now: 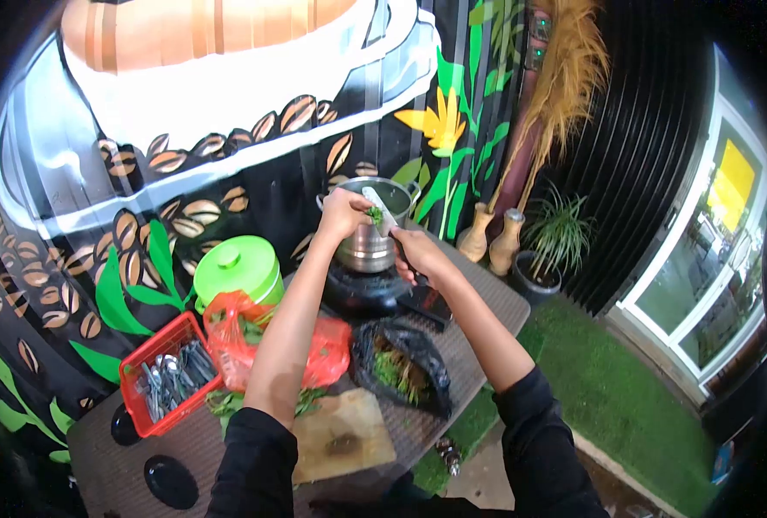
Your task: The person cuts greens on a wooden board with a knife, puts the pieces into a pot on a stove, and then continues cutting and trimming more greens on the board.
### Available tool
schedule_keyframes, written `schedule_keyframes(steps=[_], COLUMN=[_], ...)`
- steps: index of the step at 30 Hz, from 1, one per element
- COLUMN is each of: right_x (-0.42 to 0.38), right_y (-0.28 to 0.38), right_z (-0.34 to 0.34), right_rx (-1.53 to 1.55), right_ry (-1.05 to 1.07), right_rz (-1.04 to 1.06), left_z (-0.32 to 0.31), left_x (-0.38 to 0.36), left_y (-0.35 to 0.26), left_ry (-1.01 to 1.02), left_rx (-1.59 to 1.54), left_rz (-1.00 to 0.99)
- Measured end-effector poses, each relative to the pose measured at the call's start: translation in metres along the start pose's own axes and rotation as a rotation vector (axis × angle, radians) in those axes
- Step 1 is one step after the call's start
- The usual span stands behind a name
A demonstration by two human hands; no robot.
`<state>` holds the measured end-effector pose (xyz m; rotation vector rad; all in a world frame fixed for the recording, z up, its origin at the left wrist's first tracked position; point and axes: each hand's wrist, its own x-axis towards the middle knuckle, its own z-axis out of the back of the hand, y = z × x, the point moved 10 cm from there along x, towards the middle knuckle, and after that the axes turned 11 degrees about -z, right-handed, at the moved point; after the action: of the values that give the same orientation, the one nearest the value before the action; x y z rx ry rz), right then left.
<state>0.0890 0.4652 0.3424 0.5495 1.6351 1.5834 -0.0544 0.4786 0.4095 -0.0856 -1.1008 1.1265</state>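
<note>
Hands (346, 214) with greens (375, 214) and knife (387, 212), above steel pot (368, 248)

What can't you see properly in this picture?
All in the head view:
- Inside the green pot: its lid hides it.
- Most of the knife handle: the right hand covers it.
- Some greens: the left hand's fingers cover them.
- The bottom of the red basket: cutlery covers it.
- The tiny writing, if any, beyond the glass door: too small.
</note>
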Motion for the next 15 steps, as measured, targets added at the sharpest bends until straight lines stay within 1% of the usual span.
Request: schedule_keyframes(steps=[2, 4, 5, 6, 7, 9, 11, 14, 15], right_x=[0.045, 0.093, 0.117, 0.14, 0.154, 0.176, 0.188, 0.198, 0.202], right_y=[0.027, 0.036, 0.035, 0.032, 0.031, 0.025, 0.024, 0.021, 0.02], right_z=[0.023, 0.047, 0.059, 0.072, 0.079, 0.092, 0.099, 0.109, 0.111], right_rx=[-0.052, -0.138, -0.217, -0.295, -0.297, -0.42, -0.457, -0.497, -0.494], right_ry=[-0.029, -0.077, -0.113, -0.15, -0.144, -0.162, -0.159, -0.16, -0.158], right_rz=[0.039, 0.052, 0.057, 0.06, 0.067, 0.076, 0.099, 0.098, 0.103], left_z=[0.007, -0.001, -0.012, -0.023, -0.028, -0.038, -0.042, -0.05, -0.054], left_x=[0.04, 0.068, 0.078, 0.085, 0.087, 0.088, 0.088, 0.091, 0.093], left_y=[0.012, 0.042, 0.052, 0.072, 0.08, 0.093, 0.122, 0.135, 0.137], left_ry=[-0.123, -0.144, -0.068, -0.049, -0.038, -0.029, -0.034, -0.08, -0.077], left_rx=[0.036, 0.113, 0.259, 0.405, 0.433, 0.467, 0.278, 0.275, 0.292], left_rz=[-0.05, -0.081, -0.173, -0.249, -0.233, -0.215, 0.041, 0.063, 0.007])
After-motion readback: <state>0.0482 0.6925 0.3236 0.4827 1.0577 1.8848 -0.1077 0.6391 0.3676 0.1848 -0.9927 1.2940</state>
